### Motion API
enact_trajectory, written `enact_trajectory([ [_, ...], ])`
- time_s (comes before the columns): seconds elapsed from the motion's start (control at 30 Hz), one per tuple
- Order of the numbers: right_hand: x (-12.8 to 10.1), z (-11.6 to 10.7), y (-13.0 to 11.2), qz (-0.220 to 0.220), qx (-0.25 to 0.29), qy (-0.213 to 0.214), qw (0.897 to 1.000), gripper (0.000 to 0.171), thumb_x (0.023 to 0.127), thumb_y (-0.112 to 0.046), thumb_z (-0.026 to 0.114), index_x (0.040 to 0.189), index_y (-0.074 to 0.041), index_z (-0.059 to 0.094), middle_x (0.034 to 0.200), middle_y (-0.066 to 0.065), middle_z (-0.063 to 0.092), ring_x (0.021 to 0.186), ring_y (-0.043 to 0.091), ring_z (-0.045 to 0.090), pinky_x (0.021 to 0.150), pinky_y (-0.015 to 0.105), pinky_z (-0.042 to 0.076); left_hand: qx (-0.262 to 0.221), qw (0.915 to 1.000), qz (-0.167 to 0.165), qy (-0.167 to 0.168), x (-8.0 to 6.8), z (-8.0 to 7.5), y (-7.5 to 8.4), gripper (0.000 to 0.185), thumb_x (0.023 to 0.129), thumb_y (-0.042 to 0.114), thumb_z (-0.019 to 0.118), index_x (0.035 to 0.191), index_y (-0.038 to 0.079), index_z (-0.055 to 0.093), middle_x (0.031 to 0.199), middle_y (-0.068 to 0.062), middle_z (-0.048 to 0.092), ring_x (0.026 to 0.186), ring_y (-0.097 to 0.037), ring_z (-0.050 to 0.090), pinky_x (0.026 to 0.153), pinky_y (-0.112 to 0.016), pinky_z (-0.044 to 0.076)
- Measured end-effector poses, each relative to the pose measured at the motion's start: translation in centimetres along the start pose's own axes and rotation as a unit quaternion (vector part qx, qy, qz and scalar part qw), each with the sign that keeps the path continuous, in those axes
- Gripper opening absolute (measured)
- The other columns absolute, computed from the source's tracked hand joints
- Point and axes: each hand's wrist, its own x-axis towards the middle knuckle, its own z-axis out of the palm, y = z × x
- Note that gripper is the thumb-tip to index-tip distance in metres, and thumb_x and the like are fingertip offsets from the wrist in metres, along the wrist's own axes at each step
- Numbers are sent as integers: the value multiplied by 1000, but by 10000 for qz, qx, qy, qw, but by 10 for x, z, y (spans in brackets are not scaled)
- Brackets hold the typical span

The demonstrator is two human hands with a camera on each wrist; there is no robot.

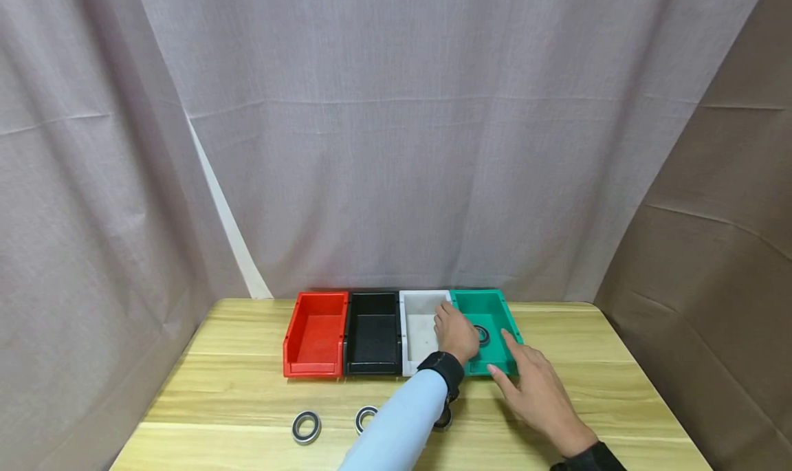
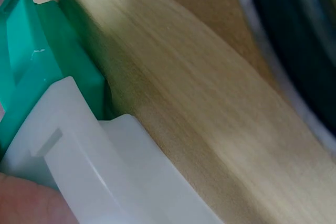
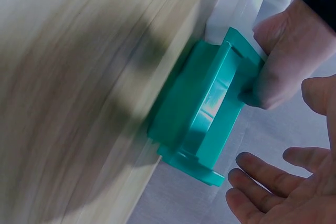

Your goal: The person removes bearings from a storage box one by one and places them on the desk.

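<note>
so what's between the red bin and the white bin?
Head view: a black bin sits between the red bin and the white bin.

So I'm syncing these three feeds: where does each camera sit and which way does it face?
Head: worn high, facing down at the table, four bins; left hand, right hand show.
Left wrist: close along the tabletop at green bin and white bin; a fingertip shows.
Right wrist: toward the green bin's front; both hands show.
All share the green bin.
</note>
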Motion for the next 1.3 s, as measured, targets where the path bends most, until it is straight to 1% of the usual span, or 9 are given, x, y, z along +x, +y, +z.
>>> enact_trajectory([
  [0.27,1,4,-3,24,12,-21,10000,73,103,-32,71,162,1,41,151,30,59,136,51,58,110,68,46,33,10000,4,15,0,1,-1,59,102,13,64,150,-10,38,127,-22,51,114,-34,52,106,-50,47],
  [0.47,-1,7,-4,142,97,-222,9996,72,104,-28,70,163,-2,39,154,29,57,139,52,56,111,69,46,37,10000,-32,26,3,2,-3,57,101,13,64,148,-9,40,125,-20,51,112,-32,52,104,-48,48],
  [0.57,-4,10,-3,115,107,-271,9995,72,104,-24,70,164,-3,38,154,28,58,139,53,56,110,69,46,23,10000,-31,-30,2,1,-3,58,102,13,63,149,-9,38,127,-21,51,113,-33,52,105,-49,47],
  [0.7,-4,14,-3,-6,106,-204,9997,71,104,-20,70,165,-3,37,152,28,59,138,52,57,110,68,47,-42,9999,-12,-100,1,-1,-2,60,102,12,63,151,-10,36,129,-22,50,114,-34,51,107,-50,47],
  [0.83,-1,17,-3,-141,111,-112,9998,67,104,-18,68,163,-2,40,151,27,60,139,49,57,111,65,49,-87,9999,-4,-100,1,0,-2,63,101,12,64,152,-10,36,131,-22,50,116,-34,51,107,-50,46],
  [0.93,3,19,-4,-213,83,-85,9997,64,105,-17,67,161,0,42,150,27,60,139,47,57,111,64,50,-2,10000,9,-43,0,2,-2,65,100,13,66,153,-10,35,133,-23,50,118,-35,52,108,-50,47],
  [1.03,6,20,-5,-219,62,-72,9997,61,105,-15,67,160,1,44,150,28,60,139,48,56,111,63,50,41,10000,41,13,-2,2,-1,66,100,14,66,154,-10,36,135,-24,51,120,-37,54,108,-50,48],
  [1.13,10,23,-7,-207,82,-54,9997,58,105,-13,67,157,3,47,149,28,60,139,49,56,111,63,50,44,10000,53,-6,-3,1,1,66,100,14,66,154,-11,36,135,-24,51,119,-37,54,107,-50,48],
  [1.3,20,29,-9,-195,83,5,9998,52,105,-13,65,153,5,53,146,27,62,138,49,56,111,62,50,-91,10000,-24,-26,-3,3,0,65,100,13,65,154,-10,35,134,-24,50,117,-37,53,107,-51,47],
])
